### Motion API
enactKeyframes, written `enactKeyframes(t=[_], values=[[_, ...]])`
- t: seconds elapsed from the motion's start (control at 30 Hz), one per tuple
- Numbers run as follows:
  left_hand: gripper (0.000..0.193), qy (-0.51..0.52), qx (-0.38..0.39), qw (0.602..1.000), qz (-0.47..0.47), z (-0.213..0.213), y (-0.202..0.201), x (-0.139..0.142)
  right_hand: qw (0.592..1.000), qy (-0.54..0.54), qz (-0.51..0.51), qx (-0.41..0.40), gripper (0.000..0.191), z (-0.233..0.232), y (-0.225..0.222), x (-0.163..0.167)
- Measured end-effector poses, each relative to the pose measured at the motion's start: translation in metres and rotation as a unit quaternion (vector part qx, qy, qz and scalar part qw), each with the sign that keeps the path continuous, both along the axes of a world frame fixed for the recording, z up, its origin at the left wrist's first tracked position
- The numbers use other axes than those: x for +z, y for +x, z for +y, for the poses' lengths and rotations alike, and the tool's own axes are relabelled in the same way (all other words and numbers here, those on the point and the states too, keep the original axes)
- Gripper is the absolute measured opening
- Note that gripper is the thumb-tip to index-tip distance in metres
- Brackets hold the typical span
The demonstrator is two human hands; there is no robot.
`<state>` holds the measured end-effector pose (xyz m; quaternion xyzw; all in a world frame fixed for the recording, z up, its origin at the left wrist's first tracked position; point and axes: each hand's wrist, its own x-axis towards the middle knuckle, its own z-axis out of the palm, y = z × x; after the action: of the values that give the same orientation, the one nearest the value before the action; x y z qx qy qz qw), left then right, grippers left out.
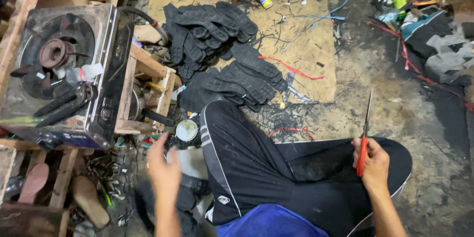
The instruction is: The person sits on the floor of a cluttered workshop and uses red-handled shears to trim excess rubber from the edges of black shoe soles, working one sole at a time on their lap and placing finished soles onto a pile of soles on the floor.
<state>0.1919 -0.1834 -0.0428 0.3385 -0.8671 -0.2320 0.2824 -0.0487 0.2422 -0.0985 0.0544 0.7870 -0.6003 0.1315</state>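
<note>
Dirty floor [395,103] — right hand [374,164] grips red scissors [365,136]; left hand [164,170] bare.

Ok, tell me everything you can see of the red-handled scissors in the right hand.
The red-handled scissors are a long, slim pair with red plastic-looking handles and grey metal blades. The blades look closed and point up, away from the person, tilted slightly right. The right hand grips the handles, fingers wrapped around them, hovering above the person's knee in black trousers. The blade tips stand over the dirty concrete floor. Only the hand touches them.
</note>
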Motion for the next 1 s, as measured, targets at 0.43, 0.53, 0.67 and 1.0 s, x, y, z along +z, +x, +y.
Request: enactKeyframes(t=[0.43, 0.53, 0.67, 1.0], values=[[0.049, -0.048, -0.397, 0.811, -0.427, 0.061, -0.354, 0.013, 0.994, -0.074, 0.051, -0.070, 0.032, -0.012, -0.023, 0.039], [0.068, -0.049, -0.396, 0.736, -0.546, 0.061, -0.375, 0.006, 0.995, -0.046, 0.050, -0.075, 0.032, -0.019, -0.040, 0.051], [0.098, 0.020, -0.400, 0.691, -0.601, 0.057, -0.385, 0.003, 0.996, -0.042, 0.036, -0.071, 0.031, -0.028, -0.054, 0.058], [0.065, 0.030, -0.433, 0.824, -0.365, 0.086, -0.335, 0.034, 0.994, -0.064, 0.041, -0.074, 0.028, 0.006, -0.020, 0.058]])
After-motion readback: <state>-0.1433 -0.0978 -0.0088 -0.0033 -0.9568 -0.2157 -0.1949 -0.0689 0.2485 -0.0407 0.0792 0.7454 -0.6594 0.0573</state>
